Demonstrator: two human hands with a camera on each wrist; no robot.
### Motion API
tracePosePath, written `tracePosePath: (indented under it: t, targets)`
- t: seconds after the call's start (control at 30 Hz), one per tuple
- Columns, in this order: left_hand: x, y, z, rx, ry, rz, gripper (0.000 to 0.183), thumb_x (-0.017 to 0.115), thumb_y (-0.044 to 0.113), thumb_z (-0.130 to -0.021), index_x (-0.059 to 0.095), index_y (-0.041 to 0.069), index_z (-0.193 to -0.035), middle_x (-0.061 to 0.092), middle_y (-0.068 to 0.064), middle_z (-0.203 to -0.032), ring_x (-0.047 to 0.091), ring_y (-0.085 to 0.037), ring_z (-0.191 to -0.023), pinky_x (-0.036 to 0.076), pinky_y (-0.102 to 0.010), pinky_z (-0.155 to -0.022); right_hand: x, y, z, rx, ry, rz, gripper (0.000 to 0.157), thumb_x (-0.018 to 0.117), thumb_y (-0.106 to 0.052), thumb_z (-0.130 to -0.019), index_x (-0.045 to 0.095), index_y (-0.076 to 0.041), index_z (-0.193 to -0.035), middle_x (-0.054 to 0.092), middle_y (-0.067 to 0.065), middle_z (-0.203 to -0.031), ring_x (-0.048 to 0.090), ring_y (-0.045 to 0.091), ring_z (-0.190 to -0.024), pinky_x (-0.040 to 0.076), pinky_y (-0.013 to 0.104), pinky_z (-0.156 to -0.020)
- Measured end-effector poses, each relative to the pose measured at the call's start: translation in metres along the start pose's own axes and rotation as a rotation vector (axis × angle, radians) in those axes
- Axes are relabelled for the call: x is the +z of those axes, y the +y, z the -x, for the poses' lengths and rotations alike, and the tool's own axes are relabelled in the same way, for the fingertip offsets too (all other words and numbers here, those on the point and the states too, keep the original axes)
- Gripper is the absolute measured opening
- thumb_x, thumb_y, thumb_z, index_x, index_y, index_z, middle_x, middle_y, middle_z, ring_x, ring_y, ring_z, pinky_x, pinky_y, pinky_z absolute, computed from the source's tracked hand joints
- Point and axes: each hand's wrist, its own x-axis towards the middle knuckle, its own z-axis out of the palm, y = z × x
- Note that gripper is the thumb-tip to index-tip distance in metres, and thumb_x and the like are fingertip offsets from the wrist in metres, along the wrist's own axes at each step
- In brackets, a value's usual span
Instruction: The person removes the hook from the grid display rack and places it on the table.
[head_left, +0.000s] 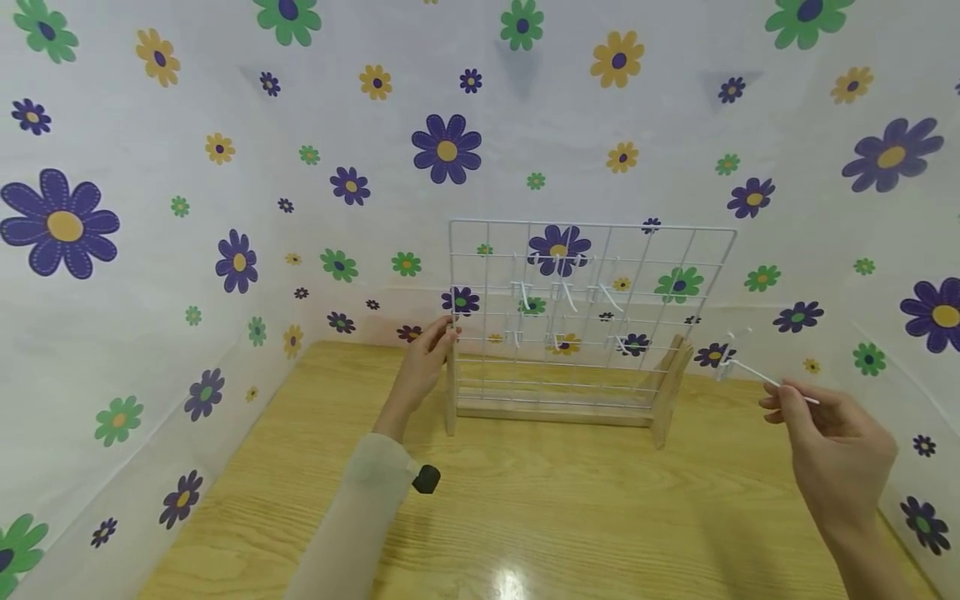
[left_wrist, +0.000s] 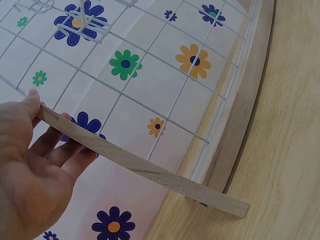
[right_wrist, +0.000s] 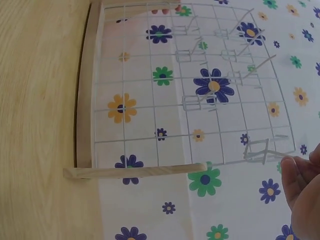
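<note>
A white wire grid rack [head_left: 592, 225] stands in a wooden frame on the table. My left hand [head_left: 418, 367] grips the top of the frame's left wooden upright [left_wrist: 150, 170], thumb on one side and fingers curled behind. Several white hooks [head_left: 611, 297] hang on the middle squares of the grid, in two rows. Off the rack's right side, my right hand [head_left: 843, 450] pinches one more white wire hook [head_left: 753, 371] by its long prong. That hook's back end points toward the rack; in the right wrist view it overlaps the grid's top edge.
Wood-grain table [head_left: 525, 517] spreads beneath and in front of the rack. White sheeting [head_left: 315, 117] printed with flowers rises behind it and on both sides. The frame's right upright [head_left: 670, 392] lies between the grid and my right hand. A small black object [head_left: 427, 479] sits at my left sleeve.
</note>
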Motion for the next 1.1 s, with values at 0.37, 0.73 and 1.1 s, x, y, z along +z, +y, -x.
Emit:
tracePosePath:
  t: [0.37, 0.73, 1.1]
  targets:
    - [0.001, 0.001, 0.001, -0.010, 0.003, 0.005, 0.050, 0.046, 0.028, -0.112, 0.041, 0.010, -0.158, 0.056, -0.012, -0.149, 0.051, -0.029, -0.140, 0.046, -0.039, -0.113, -0.010, 0.012, 0.022, 0.233, -0.008, 0.088, 0.015, 0.064, 0.004, -0.099, 0.070, 0.014, -0.109, 0.076, -0.015, -0.090, 0.071, 0.003, -0.070, 0.060, 0.014, -0.068]
    - [0.002, 0.000, 0.003, -0.002, 0.005, 0.007, 0.051, 0.046, 0.031, -0.112, 0.041, 0.010, -0.158, 0.055, -0.013, -0.150, 0.050, -0.029, -0.141, 0.045, -0.039, -0.114, -0.011, 0.026, 0.043, 0.442, 0.012, -0.081, 0.013, 0.067, 0.003, -0.098, 0.070, 0.014, -0.104, 0.078, -0.004, -0.083, 0.071, 0.008, -0.065, 0.060, 0.015, -0.064]
    - [0.002, -0.001, 0.003, 0.000, 0.004, 0.002, 0.052, 0.045, 0.031, -0.112, 0.040, 0.008, -0.158, 0.055, -0.013, -0.151, 0.048, -0.030, -0.142, 0.044, -0.042, -0.115, -0.009, 0.042, 0.065, 0.584, -0.053, -0.162, 0.016, 0.070, -0.005, -0.099, 0.071, 0.010, -0.102, 0.079, -0.002, -0.087, 0.072, 0.010, -0.067, 0.061, 0.019, -0.066]
